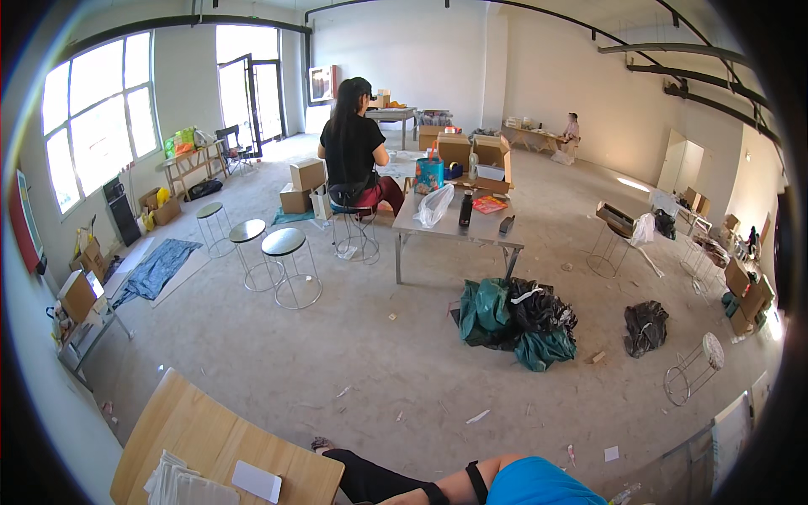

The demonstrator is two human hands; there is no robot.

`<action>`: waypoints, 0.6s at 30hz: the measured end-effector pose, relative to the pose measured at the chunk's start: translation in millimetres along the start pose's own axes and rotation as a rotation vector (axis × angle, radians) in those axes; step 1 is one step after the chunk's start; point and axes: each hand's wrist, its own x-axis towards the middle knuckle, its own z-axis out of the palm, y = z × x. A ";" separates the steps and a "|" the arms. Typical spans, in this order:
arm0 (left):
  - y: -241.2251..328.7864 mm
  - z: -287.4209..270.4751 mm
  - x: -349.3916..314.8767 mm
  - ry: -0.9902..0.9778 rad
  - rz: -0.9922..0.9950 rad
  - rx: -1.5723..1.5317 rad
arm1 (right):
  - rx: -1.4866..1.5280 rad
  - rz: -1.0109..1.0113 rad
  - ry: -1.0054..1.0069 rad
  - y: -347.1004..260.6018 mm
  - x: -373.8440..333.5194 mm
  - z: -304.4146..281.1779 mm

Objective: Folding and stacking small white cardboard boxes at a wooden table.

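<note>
So the right hand is barely a sliver at the bottom edge, past a black strap, and I honestly can't tell if its grip is spread or pinching anything. Left hand's out of view completely. Nearest stuff is on the wooden tabletop: a white card lying flat toward the right side, and a messy stack of pale sheets to its left, cut off by the lower edge.

My worry: that stack is fanned out unevenly, so a careless brush could make it slide. The card's near the tabletop's right edge, so a sweeping forearm might knock it off, or the black-trousered leg right there could bump everything.
</note>
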 end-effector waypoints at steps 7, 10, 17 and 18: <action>-50.5 -18.7 12.2 -0.020 0.362 0.275 | -0.025 -0.004 -0.010 1.0 5.7 3.4; -59.4 -23.2 18.0 -0.014 0.330 0.293 | -0.038 -0.002 -0.024 2.5 12.0 7.2; -69.9 -31.5 5.0 0.026 0.253 0.150 | -0.183 0.000 -0.151 12.2 24.9 27.8; -64.1 -32.3 2.3 0.053 0.177 0.128 | -0.233 -0.034 -0.164 12.9 26.4 31.3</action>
